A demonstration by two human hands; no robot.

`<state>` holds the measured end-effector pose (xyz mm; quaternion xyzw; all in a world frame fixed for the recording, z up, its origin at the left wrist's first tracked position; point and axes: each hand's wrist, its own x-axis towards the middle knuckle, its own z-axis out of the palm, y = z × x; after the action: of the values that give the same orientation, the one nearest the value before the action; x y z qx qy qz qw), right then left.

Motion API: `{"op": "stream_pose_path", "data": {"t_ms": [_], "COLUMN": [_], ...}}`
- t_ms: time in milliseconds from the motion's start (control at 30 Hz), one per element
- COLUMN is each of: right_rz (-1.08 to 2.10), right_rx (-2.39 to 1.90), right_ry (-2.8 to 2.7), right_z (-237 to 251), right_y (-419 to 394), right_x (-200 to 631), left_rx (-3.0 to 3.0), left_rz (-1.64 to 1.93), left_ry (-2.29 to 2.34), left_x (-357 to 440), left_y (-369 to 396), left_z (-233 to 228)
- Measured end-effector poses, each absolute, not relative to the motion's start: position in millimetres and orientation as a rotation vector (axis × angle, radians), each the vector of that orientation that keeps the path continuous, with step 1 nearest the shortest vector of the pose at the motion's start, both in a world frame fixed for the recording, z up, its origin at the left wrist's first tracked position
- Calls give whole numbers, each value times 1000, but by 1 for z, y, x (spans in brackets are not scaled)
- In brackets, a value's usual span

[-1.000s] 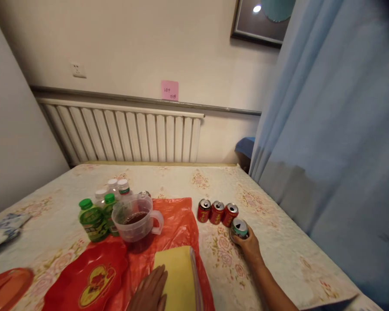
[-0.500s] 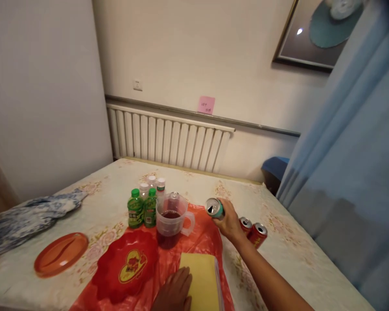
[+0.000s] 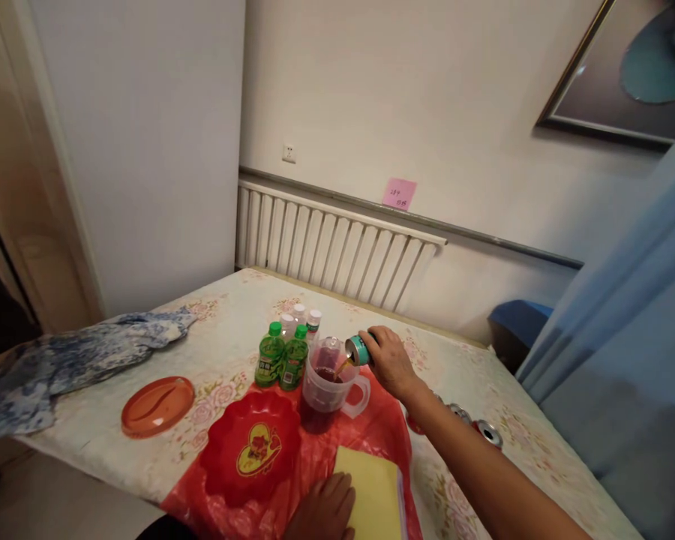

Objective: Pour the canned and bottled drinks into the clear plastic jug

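At the far left of the bench (image 3: 146,330), a blue patterned cloth (image 3: 61,360) lies bunched near the edge. Right of it sits a flat orange dish (image 3: 157,395), and further right a red heart-marked tray (image 3: 251,446) rests on a red plastic sheet (image 3: 365,431).

Behind the tray stand two green bottles (image 3: 282,359) side by side, with three white-capped bottles (image 3: 299,321) just behind them.

The left hand (image 3: 323,510) lies flat at the bottom edge, fingers spread and holding nothing, its palm on the near corner of a yellow pad (image 3: 378,499) and on the red sheet beside it.

Right of the green bottles is a clear jug (image 3: 329,377), upright on the red sheet, its handle toward the right and dark liquid in the bottom.

The right hand (image 3: 391,361) has its grip closed round a teal can (image 3: 358,349), fingers wrapped over the body. The can is tipped steeply, its mouth down and to the left, just above the jug's rim, and a thin brown stream runs from it into the jug.

Past the forearm, red cans (image 3: 472,424) stand on the flowered cloth; the arm hides part of them, so their number cannot be told.
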<state>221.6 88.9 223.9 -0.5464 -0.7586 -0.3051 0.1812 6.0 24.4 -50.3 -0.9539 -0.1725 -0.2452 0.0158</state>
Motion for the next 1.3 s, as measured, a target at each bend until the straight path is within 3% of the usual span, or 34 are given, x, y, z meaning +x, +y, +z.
{"op": "stream_pose_path", "data": {"t_ms": [400, 1300], "right_rz": [-1047, -1054], "right_rx": [-1439, -1328], "right_ry": [-2396, -2598], "right_z": [245, 261], "right_y": [92, 93], "right_x": [208, 188], "left_rx": [-2984, -3104], "left_rz": [-803, -796], "left_ry": [-556, -596], "left_x": [3, -4], "left_y": [20, 12], "left_z": [-38, -15]}}
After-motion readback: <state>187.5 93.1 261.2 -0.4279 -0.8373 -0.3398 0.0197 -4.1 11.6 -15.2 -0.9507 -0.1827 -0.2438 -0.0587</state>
